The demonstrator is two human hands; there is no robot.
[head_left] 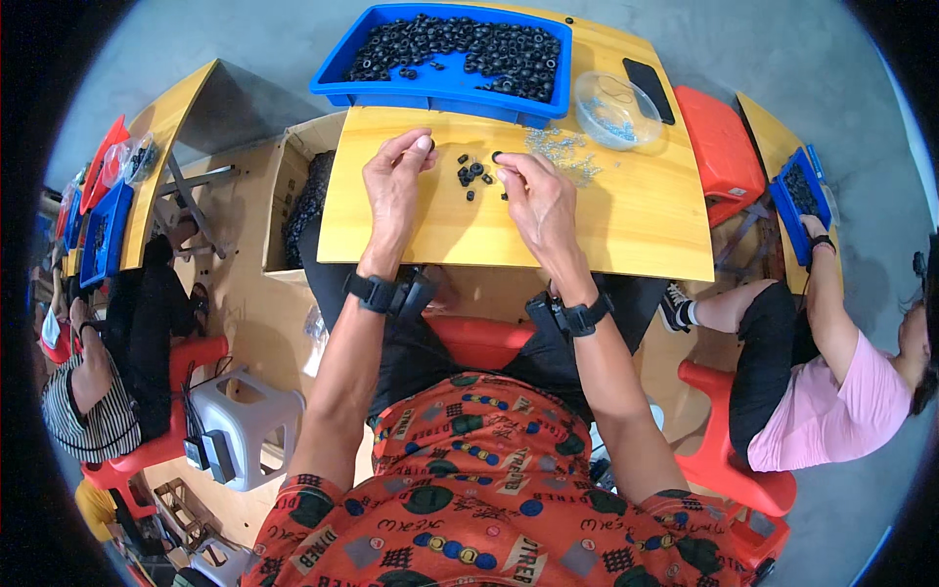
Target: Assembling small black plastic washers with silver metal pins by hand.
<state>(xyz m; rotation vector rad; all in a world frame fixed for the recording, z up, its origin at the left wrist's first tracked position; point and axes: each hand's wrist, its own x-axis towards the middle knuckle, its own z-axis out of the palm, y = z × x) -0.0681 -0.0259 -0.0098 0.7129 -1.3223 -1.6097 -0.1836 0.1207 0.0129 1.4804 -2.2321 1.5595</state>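
My left hand [393, 186] is raised over the yellow table [606, 235], with thumb and forefinger pinched on a small black part whose dark edge shows at the fingertips. Across from it, my right hand [541, 201] pinches another small black part between thumb and fingertips. Between the hands lies a loose pile of small black ring-shaped parts [476, 170]. A scatter of tiny clear-blue pieces [562, 152] lies just beyond my right hand. Behind both hands stands a blue tray [440, 101] holding a heap of the same kind of black parts.
At the back right are a clear plastic bowl [618, 110] with some tiny pieces and a black phone-like slab [648, 90]. A red stool [717, 147] stands against the right side. Left of the table is a cardboard box [279, 196] of black parts. Co-workers sit on both sides.
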